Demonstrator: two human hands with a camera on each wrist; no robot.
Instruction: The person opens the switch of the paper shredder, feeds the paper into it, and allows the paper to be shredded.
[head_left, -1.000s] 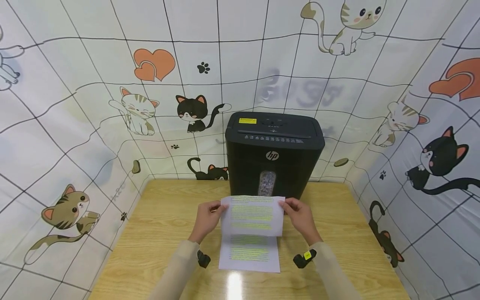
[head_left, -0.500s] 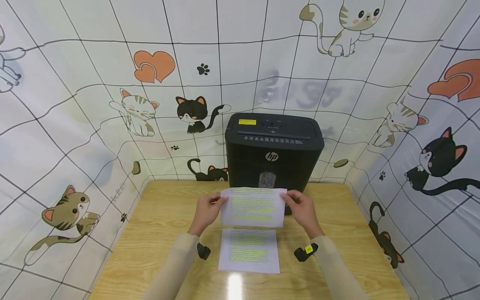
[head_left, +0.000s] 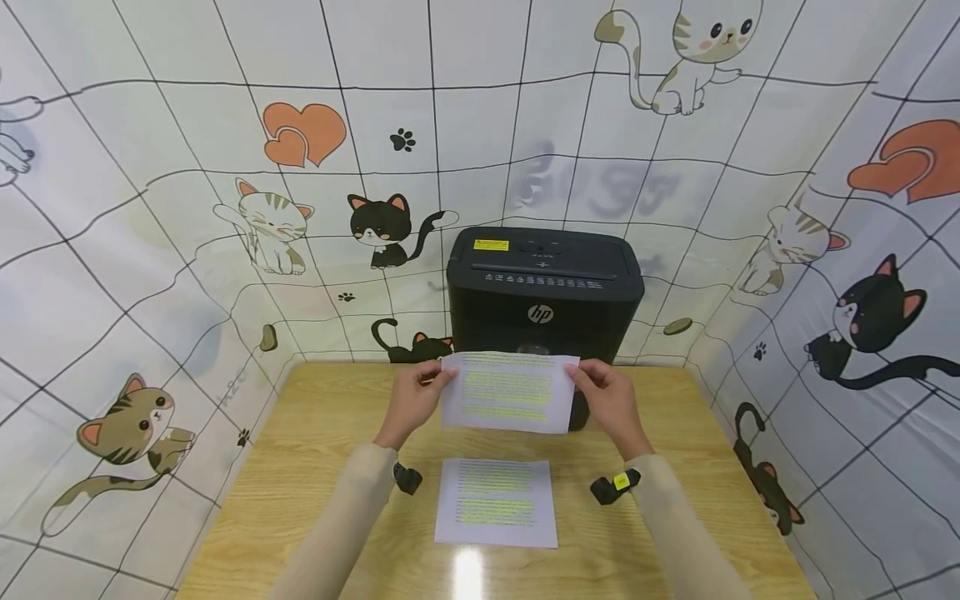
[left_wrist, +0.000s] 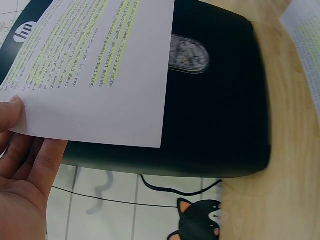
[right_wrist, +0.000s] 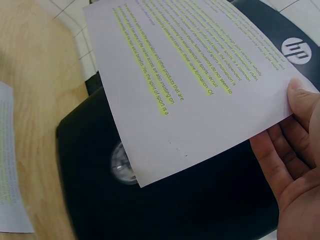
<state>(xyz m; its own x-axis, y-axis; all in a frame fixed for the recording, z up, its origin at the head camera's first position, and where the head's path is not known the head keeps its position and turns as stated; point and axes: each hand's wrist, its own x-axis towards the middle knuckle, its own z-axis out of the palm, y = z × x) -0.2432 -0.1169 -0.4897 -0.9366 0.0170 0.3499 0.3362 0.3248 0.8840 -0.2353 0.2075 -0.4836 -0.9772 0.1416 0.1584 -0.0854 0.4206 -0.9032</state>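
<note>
A sheet of printed paper (head_left: pixel 506 392) with yellow highlighted lines is held up in front of the black HP paper shredder (head_left: pixel 543 287). My left hand (head_left: pixel 414 400) pinches its left edge near the top, thumb in front and fingers behind, as the left wrist view shows on the paper (left_wrist: pixel 130 110). At the opposite edge my right hand (head_left: pixel 609 404) pinches the paper (right_wrist: pixel 165 140) in the same way. The held sheet hides most of the shredder's window, which shows shreds in the left wrist view. A second highlighted sheet (head_left: pixel 497 504) lies flat on the table below it.
The shredder's feed slot (head_left: pixel 543 271) runs across its top, beside a yellow label (head_left: pixel 491 245). The wooden table (head_left: pixel 322 467) meets a cloth backdrop (head_left: pixel 397 50) printed with cats and grid lines. Black cameras are strapped on both wrists.
Both hands have lifted the upper sheet up and forward, toward the shredder. It has come apart from the lower sheet, which stays on the table, and now covers more of the shredder's window.
</note>
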